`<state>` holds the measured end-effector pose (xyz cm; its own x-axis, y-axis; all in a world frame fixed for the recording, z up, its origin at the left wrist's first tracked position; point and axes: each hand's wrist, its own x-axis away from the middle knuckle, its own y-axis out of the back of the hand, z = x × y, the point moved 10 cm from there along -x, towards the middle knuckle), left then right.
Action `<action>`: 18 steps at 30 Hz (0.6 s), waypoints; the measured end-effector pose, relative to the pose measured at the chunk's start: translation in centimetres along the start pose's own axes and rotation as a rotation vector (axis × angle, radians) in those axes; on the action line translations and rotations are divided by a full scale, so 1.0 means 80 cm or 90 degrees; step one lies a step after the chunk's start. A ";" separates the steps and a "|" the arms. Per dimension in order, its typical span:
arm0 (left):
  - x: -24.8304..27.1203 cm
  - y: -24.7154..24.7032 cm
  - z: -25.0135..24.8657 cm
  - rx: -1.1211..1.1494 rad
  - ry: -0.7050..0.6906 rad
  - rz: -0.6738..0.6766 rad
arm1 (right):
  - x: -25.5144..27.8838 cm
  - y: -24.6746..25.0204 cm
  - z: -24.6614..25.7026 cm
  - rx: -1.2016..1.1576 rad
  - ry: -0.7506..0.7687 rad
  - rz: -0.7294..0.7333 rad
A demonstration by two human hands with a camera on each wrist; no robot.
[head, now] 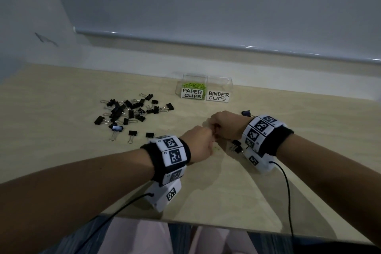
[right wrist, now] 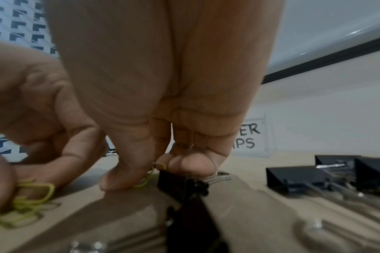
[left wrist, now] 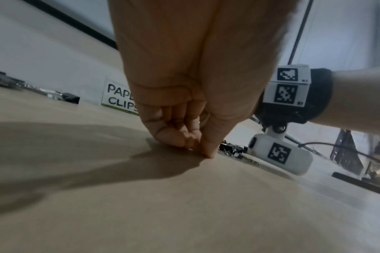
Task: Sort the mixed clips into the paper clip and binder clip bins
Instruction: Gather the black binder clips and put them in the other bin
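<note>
My two hands meet at the middle of the wooden table. The right hand (head: 215,130) pinches a green paper clip (right wrist: 147,178) between thumb and fingers, low on the table, right beside a black binder clip (right wrist: 180,184). Curled fingers of my left hand (head: 207,140) press down with the thumb tip on the surface (left wrist: 197,149), and they hold several green paper clips (right wrist: 31,195). At the back stand the clear paper clip bin (head: 191,86), which has green clips in it, and the binder clip bin (head: 219,89).
A pile of black binder clips (head: 132,111) lies at the left of the table. More binder clips (head: 237,145) lie under my right wrist, and one (head: 246,113) lies behind it. The table's front edge (head: 206,223) is near my lap.
</note>
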<state>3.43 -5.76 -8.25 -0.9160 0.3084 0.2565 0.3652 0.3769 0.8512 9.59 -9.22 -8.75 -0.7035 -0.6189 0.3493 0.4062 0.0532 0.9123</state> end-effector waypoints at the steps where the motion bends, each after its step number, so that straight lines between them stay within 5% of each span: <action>1: -0.001 -0.003 0.000 -0.005 0.002 0.014 | -0.001 -0.003 -0.002 -0.003 -0.001 0.004; 6: 0.007 -0.014 -0.002 -0.100 -0.007 0.065 | 0.005 0.004 -0.014 -0.049 -0.016 -0.011; 9: 0.016 0.007 0.004 -0.128 -0.001 0.047 | 0.007 0.049 -0.020 -0.097 -0.011 -0.115; 14: -0.011 0.123 0.039 0.004 0.030 -0.139 | -0.033 0.153 -0.027 -0.178 -0.020 -0.341; 18: -0.052 0.213 0.069 0.039 0.059 -0.297 | -0.091 0.181 -0.029 -0.121 -0.059 -0.380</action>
<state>14.41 4.19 2.68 -0.9944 0.0160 -0.1048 -0.0822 0.5081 0.8574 22.00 -5.77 1.42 -0.8853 -0.4276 -0.1830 0.0186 -0.4257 0.9047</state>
